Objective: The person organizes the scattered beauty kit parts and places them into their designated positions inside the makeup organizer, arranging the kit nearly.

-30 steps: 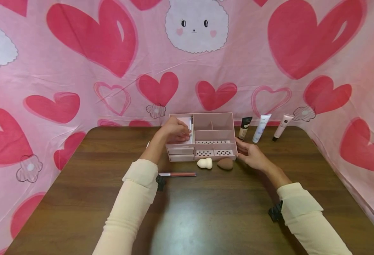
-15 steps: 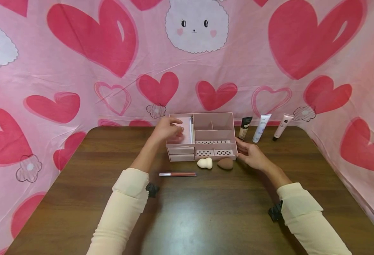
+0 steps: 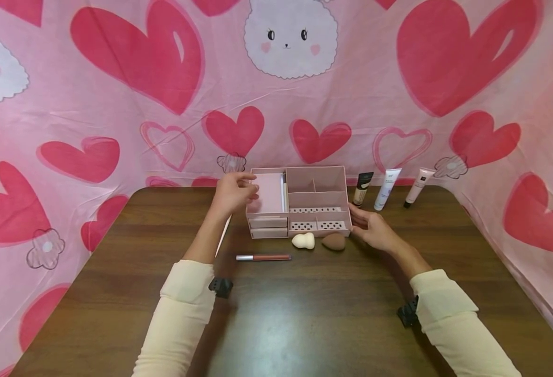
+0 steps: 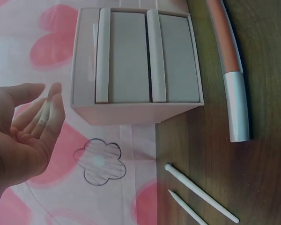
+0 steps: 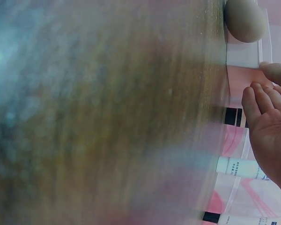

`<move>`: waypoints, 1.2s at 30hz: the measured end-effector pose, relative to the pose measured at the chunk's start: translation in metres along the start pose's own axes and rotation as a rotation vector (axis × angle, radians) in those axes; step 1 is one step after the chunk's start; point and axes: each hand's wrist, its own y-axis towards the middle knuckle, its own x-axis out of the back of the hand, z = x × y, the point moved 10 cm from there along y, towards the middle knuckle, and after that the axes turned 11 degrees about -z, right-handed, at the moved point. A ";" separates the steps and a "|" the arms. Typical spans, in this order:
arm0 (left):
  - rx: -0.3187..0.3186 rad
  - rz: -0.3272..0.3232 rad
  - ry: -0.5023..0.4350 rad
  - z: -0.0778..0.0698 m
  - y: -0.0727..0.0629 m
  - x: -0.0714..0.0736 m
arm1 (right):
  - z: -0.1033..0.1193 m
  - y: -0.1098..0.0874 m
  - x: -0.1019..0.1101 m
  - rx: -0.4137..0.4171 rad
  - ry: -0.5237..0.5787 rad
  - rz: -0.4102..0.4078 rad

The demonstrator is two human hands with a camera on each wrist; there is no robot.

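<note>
A pink desktop organizer (image 3: 316, 195) with two small drawers at its lower left stands at the back of the table. Slim pale sticks (image 3: 284, 191) stand in a narrow slot beside its upper left compartment. My left hand (image 3: 233, 192) hovers just left of that compartment; its fingers are loosely bent, and nothing is between them. In the left wrist view, the left hand (image 4: 33, 129) is apart from the organizer (image 4: 126, 112). My right hand (image 3: 373, 229) rests its fingertips against the organizer's right side, thumb at the front corner (image 5: 264, 64).
In front lie a cream sponge (image 3: 303, 241), a brown sponge (image 3: 334, 241) and an orange tube with a silver cap (image 3: 263, 257). Two thin white sticks (image 4: 201, 192) lie left. Black-capped (image 3: 363, 189), white (image 3: 387, 189) and pink (image 3: 419, 187) tubes stand right. Heart-printed cloth (image 3: 276, 94) hangs behind.
My left hand has drawn back leftward out of the organizer's upper left compartment, uncovering its inside and a white stick on the table. The right hand has stayed at the organizer's side.
</note>
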 end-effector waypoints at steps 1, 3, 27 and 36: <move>-0.004 -0.016 0.006 0.001 0.000 0.003 | 0.000 0.000 0.000 0.000 -0.001 0.000; -0.006 -0.039 0.003 0.003 -0.001 0.009 | 0.000 0.000 0.000 -0.001 0.001 0.000; 0.066 -0.072 0.351 0.083 -0.010 0.069 | -0.002 0.001 0.001 -0.012 0.000 0.001; 0.102 -0.022 0.407 0.110 -0.019 0.074 | 0.001 0.003 0.003 -0.004 -0.028 -0.015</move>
